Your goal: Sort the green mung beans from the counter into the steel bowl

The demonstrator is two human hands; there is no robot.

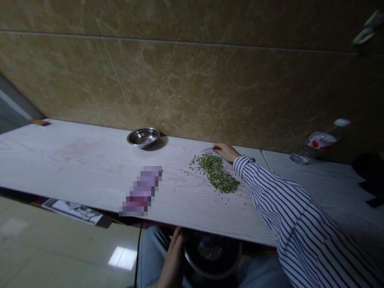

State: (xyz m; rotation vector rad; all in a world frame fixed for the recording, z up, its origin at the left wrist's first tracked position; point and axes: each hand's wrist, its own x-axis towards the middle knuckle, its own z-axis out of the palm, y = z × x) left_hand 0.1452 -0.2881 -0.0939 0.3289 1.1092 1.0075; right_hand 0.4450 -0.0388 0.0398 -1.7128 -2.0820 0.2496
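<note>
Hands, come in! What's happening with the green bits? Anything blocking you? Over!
Right hand at far end of green bits, touching something thin and clear. Left hand at rim of dark pot. Steel bowl left, seemingly not blocking.

Wall behind is brown-tan marbled paneling (192,88), glossy, split by a thin horizontal groove (192,43) with a fainter slanted seam (115,76) below; a grey frame (22,98) with a bluish-grey panel (10,114) closes off the far left. Long whitish wood-grain table (84,164) runs right along the wall, with a joint (266,160) in its top toward the right. Floor (39,252) is pale, shiny tile with a bright light reflection (123,258); overall lighting dim, right side darkest.
</note>
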